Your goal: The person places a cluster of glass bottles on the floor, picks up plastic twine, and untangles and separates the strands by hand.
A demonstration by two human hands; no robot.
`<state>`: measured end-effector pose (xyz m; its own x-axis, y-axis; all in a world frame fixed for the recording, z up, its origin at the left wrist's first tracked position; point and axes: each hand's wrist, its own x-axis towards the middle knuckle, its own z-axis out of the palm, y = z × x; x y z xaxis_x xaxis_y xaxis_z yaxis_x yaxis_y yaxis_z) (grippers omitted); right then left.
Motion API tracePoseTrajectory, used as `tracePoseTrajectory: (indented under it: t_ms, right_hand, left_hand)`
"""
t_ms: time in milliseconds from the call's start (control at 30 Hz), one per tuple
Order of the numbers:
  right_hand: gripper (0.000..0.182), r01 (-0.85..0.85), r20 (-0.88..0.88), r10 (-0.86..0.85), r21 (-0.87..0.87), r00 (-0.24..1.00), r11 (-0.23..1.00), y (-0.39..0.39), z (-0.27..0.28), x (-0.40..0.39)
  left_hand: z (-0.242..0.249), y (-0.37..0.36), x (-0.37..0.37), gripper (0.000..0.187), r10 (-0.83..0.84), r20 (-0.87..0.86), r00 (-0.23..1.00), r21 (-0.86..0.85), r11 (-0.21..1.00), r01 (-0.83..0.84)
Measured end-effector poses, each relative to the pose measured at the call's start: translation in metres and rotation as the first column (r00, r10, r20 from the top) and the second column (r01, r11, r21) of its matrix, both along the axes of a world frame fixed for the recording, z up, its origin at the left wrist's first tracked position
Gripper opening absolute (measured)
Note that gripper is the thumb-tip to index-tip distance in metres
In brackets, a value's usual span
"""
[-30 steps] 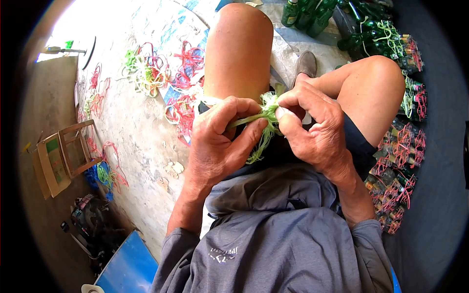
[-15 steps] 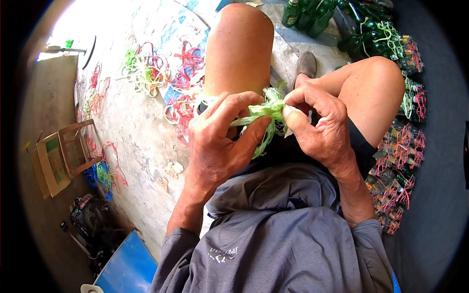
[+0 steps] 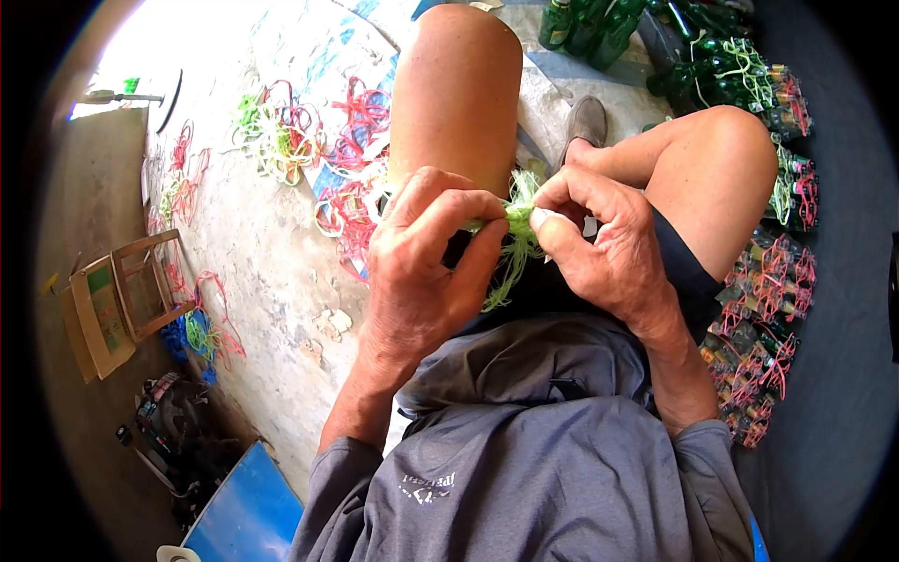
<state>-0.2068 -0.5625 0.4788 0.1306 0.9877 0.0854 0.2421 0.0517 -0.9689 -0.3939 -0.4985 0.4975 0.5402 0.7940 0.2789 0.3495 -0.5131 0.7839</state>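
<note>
Between my two hands, above my lap, is a tangled bundle of light green plastic twine (image 3: 521,221) with frayed strands sticking up and hanging down. My left hand (image 3: 431,258) is closed, thumb and forefinger pinching the bundle's left side. From the right, my right hand (image 3: 609,239) pinches it too, with thumb and forefinger tips close together at its edge. The knotted middle of the twine shows in the narrow gap between the two pinches.
Red and green twine heaps (image 3: 356,140) lie on the floor ahead and left. Green bottles (image 3: 599,28) stand at the top. More bottles wrapped in red twine (image 3: 758,328) line the right side. At left are a wooden frame (image 3: 150,281) and a blue panel (image 3: 245,510).
My left fingers have closed in tighter and now cover the green strands that showed across them. My right hand has shifted slightly left.
</note>
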Motion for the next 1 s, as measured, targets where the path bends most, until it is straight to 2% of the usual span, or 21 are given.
tracePoseTrajectory:
  t_ms: [200, 333, 633, 833, 1000]
  right_hand:
    - [0.005, -0.001, -0.117, -0.012, -0.111, 0.993, 0.994, 0.000, -0.005, 0.002]
    - [0.005, -0.020, -0.145, -0.004, -0.163, 0.989, 0.986, 0.000, -0.001, 0.005]
    - [0.007, -0.076, -0.119, 0.056, -0.175, 0.991, 0.982, 0.002, 0.007, 0.004]
    - [0.008, -0.082, -0.165, 0.046, -0.220, 0.985, 0.972, 0.001, 0.008, 0.004]
    - [0.008, -0.036, -0.158, 0.016, -0.125, 0.987, 0.991, 0.001, -0.001, 0.001]
  left_hand:
    - [-0.004, -0.001, -0.004, 0.009, 0.098, 0.261, 0.960, -0.322, 0.947, -0.009]
    - [-0.006, -0.002, -0.011, 0.008, 0.153, 0.260, 0.953, -0.439, 0.898, -0.024]
    - [-0.002, -0.002, -0.007, 0.015, 0.098, 0.155, 0.983, -0.260, 0.964, -0.055]
    - [0.005, 0.003, -0.008, 0.017, -0.041, 0.000, 0.999, -0.059, 0.997, 0.041]
    - [0.001, 0.000, -0.010, 0.011, 0.019, 0.059, 0.998, -0.169, 0.986, -0.008]
